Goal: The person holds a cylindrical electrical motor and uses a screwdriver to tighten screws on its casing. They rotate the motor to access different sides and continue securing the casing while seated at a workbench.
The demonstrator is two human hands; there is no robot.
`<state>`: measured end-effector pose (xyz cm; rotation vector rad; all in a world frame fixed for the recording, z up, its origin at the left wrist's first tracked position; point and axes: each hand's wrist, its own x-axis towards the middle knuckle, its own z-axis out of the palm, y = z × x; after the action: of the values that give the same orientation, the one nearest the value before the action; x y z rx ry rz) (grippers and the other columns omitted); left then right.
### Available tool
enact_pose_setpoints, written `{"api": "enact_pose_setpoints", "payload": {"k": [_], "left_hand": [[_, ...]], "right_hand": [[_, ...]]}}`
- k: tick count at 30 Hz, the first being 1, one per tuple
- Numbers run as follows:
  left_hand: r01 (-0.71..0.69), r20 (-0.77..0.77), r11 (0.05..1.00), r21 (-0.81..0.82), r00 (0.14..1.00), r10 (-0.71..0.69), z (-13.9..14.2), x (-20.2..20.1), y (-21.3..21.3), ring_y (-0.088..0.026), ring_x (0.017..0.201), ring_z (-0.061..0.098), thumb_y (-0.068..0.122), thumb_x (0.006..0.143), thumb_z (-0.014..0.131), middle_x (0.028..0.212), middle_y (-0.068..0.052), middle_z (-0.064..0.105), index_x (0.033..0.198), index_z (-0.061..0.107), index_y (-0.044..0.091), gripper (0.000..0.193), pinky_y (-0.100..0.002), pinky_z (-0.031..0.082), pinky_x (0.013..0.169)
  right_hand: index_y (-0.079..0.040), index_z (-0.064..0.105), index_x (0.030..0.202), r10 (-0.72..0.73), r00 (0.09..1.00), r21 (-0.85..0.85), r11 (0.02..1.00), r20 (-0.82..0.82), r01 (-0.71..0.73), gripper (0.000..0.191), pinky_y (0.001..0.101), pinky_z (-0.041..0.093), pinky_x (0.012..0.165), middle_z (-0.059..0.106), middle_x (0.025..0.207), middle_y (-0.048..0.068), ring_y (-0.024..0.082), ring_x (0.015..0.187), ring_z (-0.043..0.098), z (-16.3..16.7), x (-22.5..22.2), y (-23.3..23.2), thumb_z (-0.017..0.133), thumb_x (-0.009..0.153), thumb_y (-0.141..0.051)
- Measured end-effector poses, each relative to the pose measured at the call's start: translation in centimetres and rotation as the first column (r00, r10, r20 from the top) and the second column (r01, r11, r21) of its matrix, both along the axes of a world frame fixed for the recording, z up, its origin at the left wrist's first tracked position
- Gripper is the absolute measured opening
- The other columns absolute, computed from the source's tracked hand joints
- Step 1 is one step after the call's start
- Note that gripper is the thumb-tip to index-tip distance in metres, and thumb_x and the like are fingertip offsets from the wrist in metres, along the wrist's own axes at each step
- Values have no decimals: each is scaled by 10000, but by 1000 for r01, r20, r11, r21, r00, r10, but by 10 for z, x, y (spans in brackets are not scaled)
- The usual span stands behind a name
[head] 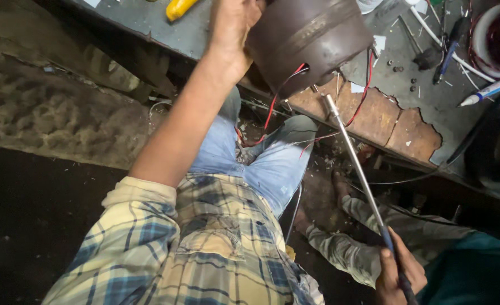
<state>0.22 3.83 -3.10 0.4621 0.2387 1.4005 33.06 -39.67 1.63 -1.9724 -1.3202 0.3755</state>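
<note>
My left hand (230, 28) grips the side of a dark brown round motor housing (309, 36) and holds it tilted over the edge of the workbench (374, 113). Red and thin white wires (272, 107) hang from the housing's underside toward my lap. My right hand (390, 277), at the bottom right, is closed on the dark handle of a long screwdriver (354, 164). Its metal shaft runs up and left, and its tip meets the housing's lower edge.
The bench holds a yellow-handled tool (179, 8), pens (490, 90), cables, small screws and a white-rimmed round part (495, 34). Its surface covering is torn at the front edge. Another person's trouser legs and foot (346, 237) lie beneath the bench, beside something teal (476, 271).
</note>
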Motion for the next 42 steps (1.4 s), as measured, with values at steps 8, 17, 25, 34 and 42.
{"api": "enact_pose_setpoints", "payload": {"k": [8, 17, 25, 34, 42], "left_hand": [[-54, -125, 993, -101, 991, 41, 4, 0, 1, -151, 743, 631, 144, 956, 644, 813, -34, 659, 858, 626, 90, 113, -360, 544, 701], [-1, -99, 996, -91, 995, -8, -1, -8, -3, -143, 749, 625, 154, 968, 645, 821, -21, 648, 866, 619, 98, 119, -363, 545, 708], [44, -97, 993, -110, 994, -55, -8, -6, -1, -174, 807, 651, 167, 945, 677, 881, -47, 664, 928, 625, 75, 107, -398, 571, 754], [80, -76, 987, -140, 993, -91, -22, -8, 4, -208, 871, 680, 180, 920, 713, 949, -76, 682, 997, 632, 49, 172, -438, 601, 806], [112, -77, 983, -143, 989, -124, -22, -5, 4, -238, 929, 706, 192, 897, 745, 1009, -102, 698, 1058, 639, 26, 254, -474, 627, 852]], "right_hand": [[51, 684, 1291, 102, 990, 50, 993, 94, -107, 346, 215, 508, 805, 717, 977, 165, 154, 863, 686, -9, 3, 13, 688, 1015, -158], [53, 691, 1244, 274, 893, 184, 916, 358, -355, 280, 357, 491, 738, 551, 757, 109, 203, 679, 548, -30, 3, 41, 690, 1004, -92], [49, 774, 1115, 286, 491, 29, 842, 823, -539, 206, 489, 529, 735, 480, 636, 119, 292, 609, 520, -24, 28, 58, 739, 925, -24], [46, 557, 1403, 102, 436, 40, 988, -894, -150, 400, 336, 335, 617, 447, 755, -28, 109, 632, 396, -14, 27, 37, 581, 1090, -201], [102, 584, 1358, -227, 810, -229, 966, -541, 118, 509, 330, 529, 791, 726, 965, 106, 183, 831, 684, 4, 18, 23, 652, 964, -213]]}}
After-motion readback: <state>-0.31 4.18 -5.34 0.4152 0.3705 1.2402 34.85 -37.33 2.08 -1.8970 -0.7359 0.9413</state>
